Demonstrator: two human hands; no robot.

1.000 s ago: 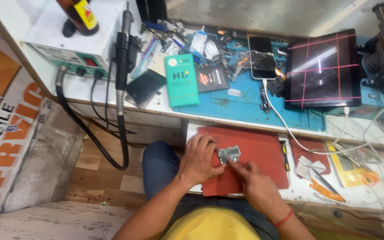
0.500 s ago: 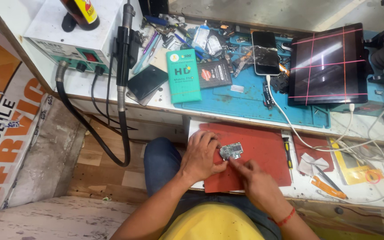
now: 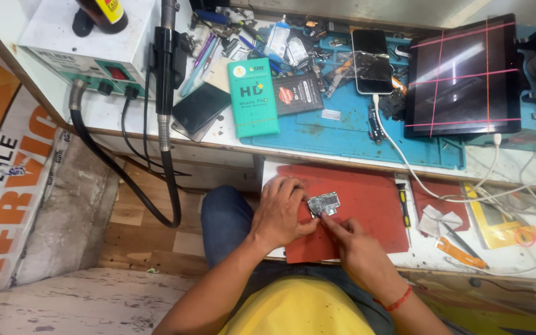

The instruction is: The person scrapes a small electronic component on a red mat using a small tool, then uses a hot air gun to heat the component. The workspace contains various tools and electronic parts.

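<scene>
A small silver circuit board lies over a red mat on a pull-out shelf. My left hand grips the board's left edge with thumb and fingers. My right hand, a red thread at its wrist, pinches the board's lower right side with its fingertips. Whether the right fingers also hold a small tool is hidden.
On the blue bench mat lie a green box, a dark packet, a phone and a tablet with red lines. A hot-air station with hose stands left. Screwdriver and white cables lie right.
The view has shifted slightly. Both hands stay on the circuit board over the red mat, with the right fingers working at its lower edge.
</scene>
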